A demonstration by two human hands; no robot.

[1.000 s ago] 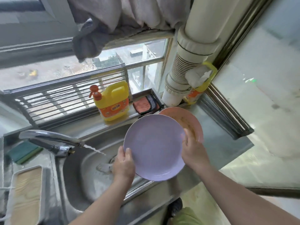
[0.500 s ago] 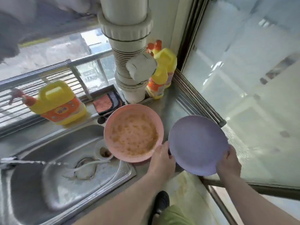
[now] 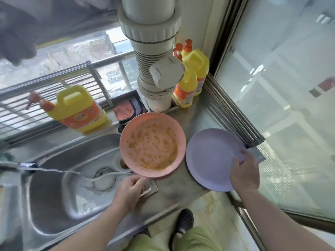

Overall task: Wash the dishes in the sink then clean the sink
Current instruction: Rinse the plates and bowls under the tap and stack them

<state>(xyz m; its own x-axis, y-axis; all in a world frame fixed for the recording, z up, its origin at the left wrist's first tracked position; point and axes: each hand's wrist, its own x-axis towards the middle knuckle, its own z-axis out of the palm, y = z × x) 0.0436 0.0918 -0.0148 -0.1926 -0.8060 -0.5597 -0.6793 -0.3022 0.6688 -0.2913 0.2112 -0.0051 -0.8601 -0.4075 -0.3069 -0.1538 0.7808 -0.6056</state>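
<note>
Right hand [image 3: 243, 175] now sets lilac plate [image 3: 212, 158] on counter, rim pinched | left hand [image 3: 129, 192], fingers curled, has reached soiled pink plate [image 3: 152, 144] just above it | washing next.

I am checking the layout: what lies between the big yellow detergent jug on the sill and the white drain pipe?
In the head view, a folded orange cloth lies between the yellow jug and the pipe.

- A barred window [image 3: 59, 57] runs beyond the left hand, letting in daylight.
- A thick white drain pipe [image 3: 150, 42] rises ahead, between both hands.
- A frosted glass panel [image 3: 286, 98] stands just right of the right hand.
- Pale tiled floor [image 3: 204, 209] lies below the arms.
</note>
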